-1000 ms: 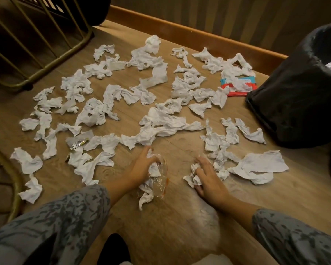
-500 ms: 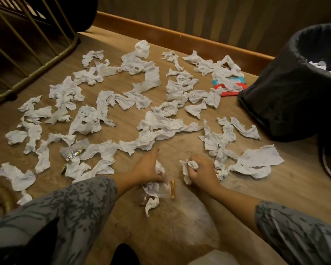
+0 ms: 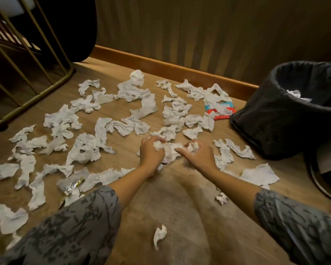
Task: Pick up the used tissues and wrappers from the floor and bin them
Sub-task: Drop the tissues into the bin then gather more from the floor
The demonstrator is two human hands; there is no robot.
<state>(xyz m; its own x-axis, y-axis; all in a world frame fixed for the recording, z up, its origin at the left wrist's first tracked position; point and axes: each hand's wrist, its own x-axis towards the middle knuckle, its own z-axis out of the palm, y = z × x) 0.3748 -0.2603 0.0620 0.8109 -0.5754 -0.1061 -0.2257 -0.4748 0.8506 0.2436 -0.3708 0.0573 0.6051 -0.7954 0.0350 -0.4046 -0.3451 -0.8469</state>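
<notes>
Head view, one moment, contents as seen.

Floor (image 3: 122,163): wood, littered with crumpled white tissues (image 3: 88,148) from the metal frame (image 3: 36,100) at far left across to the bin.

Left hand (image 3: 151,152): fingers curled closed around a wad of tissue (image 3: 158,145), held above the floor at centre.

Right hand (image 3: 197,155): fingers curled closed on a second tissue ball (image 3: 192,147), just beside the left hand; a loose tissue bunch (image 3: 170,153) hangs between the two hands.

Sleeves (image 3: 75,226): grey, patterned, on both forearms.

Bin (image 3: 271,129): black bag liner, at right near the wall, open at the top, with some white tissue (image 3: 296,93) inside.

Red-and-blue wrapper (image 3: 221,111): on the floor just left of the bin, partly covered by tissue.

Foil wrapper (image 3: 73,185): silver and gold, on the floor at lower left among tissues.

Small tissue scraps: one (image 3: 160,234) near the bottom centre, another (image 3: 222,197) by the right forearm.

Skirting board (image 3: 161,66): wood, along the far wall.
</notes>
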